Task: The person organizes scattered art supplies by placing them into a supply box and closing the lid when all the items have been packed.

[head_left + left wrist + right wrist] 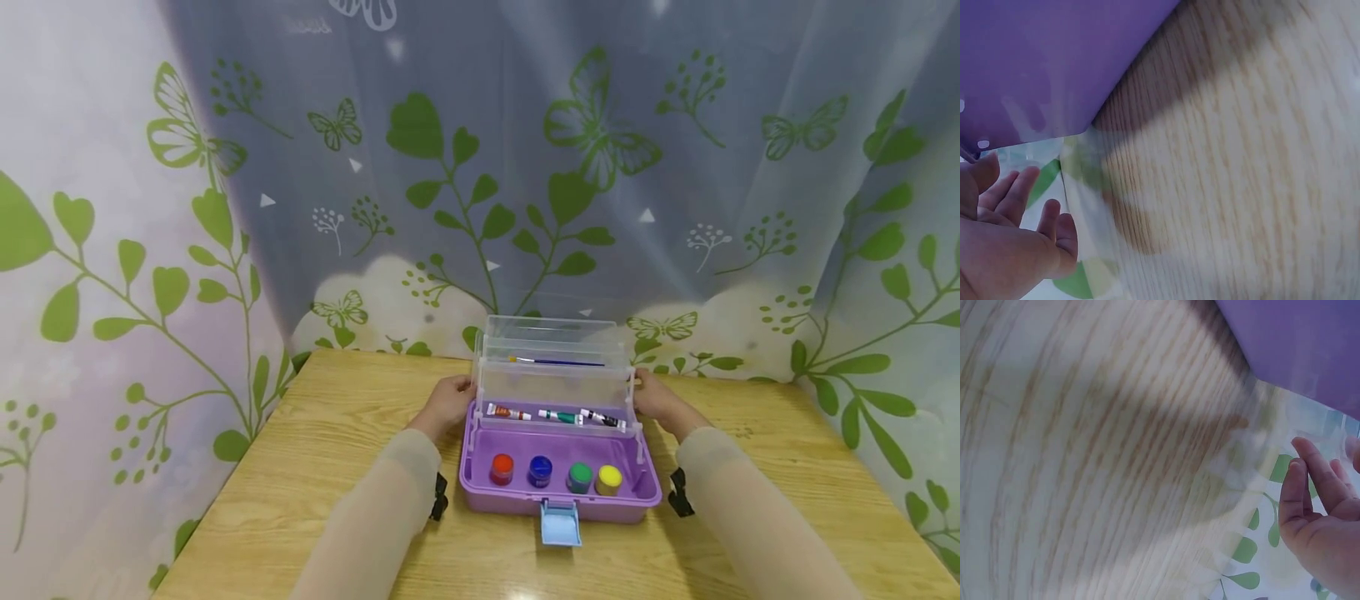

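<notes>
A purple storage box [480, 502] stands on the table, its clear lid [551, 331] swung up at the back and its clear trays raised. My left hand [450, 403] is at the back left, holding the lid's edge by thumb and fingertips; in the left wrist view its other fingers [1022, 194] are loosely spread. On the opposite side my right hand [654, 395] holds the lid's right edge, its fingertips partly hidden. Red [502, 469], blue [540, 472], green [579, 477] and yellow [609, 480] paint jars sit in the box's bottom.
Paint tubes [561, 417] lie in the lower tray and a paintbrush [558, 362] in the upper one. A light blue latch [560, 527] hangs open at the box's front. Behind the wooden table [352, 417] hangs a leaf-patterned curtain [480, 167].
</notes>
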